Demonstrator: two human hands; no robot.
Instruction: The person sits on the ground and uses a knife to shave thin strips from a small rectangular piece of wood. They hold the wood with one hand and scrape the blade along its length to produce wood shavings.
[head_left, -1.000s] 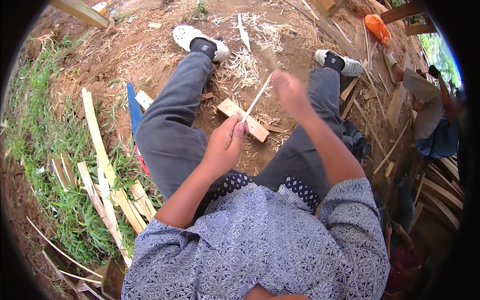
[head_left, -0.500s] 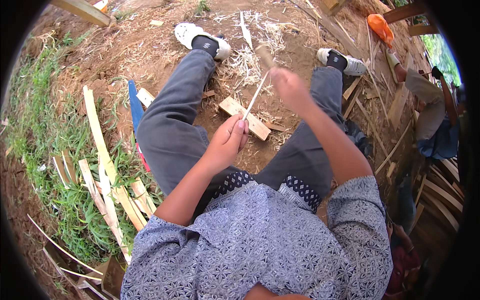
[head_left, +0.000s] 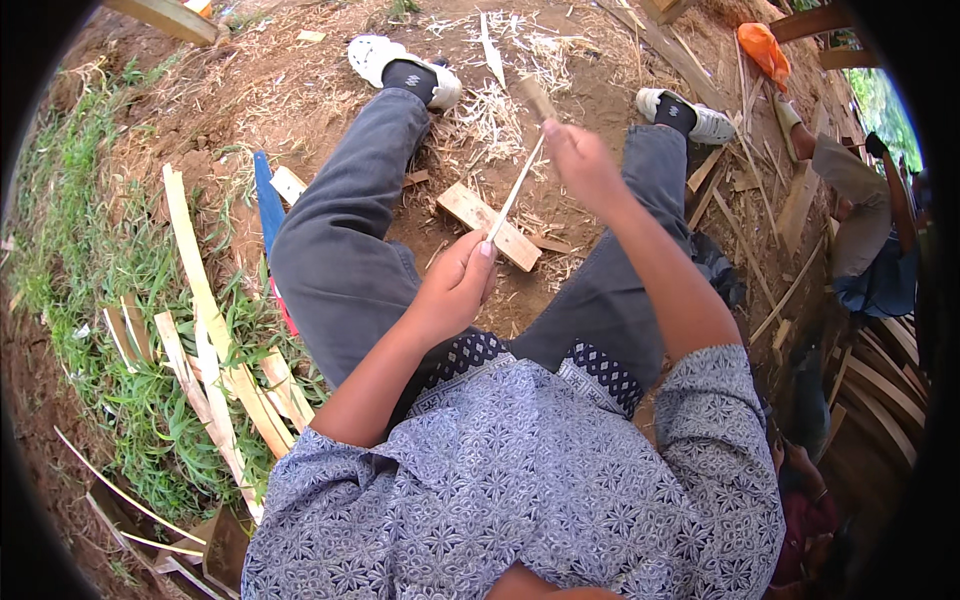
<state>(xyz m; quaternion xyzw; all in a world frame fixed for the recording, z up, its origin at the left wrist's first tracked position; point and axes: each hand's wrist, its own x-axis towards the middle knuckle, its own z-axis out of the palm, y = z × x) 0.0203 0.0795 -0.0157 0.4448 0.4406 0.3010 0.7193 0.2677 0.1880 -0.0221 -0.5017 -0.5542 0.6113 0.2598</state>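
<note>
Between my knees, my left hand (head_left: 460, 278) is closed in a pinch, thumb on top, on the near end of a thin pale wooden stick (head_left: 518, 194). The stick slants up and to the right toward my right hand (head_left: 585, 165). My right hand is closed around a short tan wooden piece (head_left: 538, 98) that looks like a tool handle and juts out beyond the fist. Whatever else lies inside that fist is hidden. Under the stick, a pale wooden block (head_left: 489, 226) rests on the ground.
Shavings (head_left: 500, 130) litter the dirt between my shoes. On the left, long wooden strips (head_left: 205, 300) lie on grass beside a blue saw-like blade (head_left: 267, 205). Planks (head_left: 800, 210) and an orange bag (head_left: 763, 52) are on the right, near another person's leg (head_left: 850, 200).
My right hand has shifted slightly right and down with the tan wooden piece, which looks sharper now. My left hand stays nearly in place on the stick.
</note>
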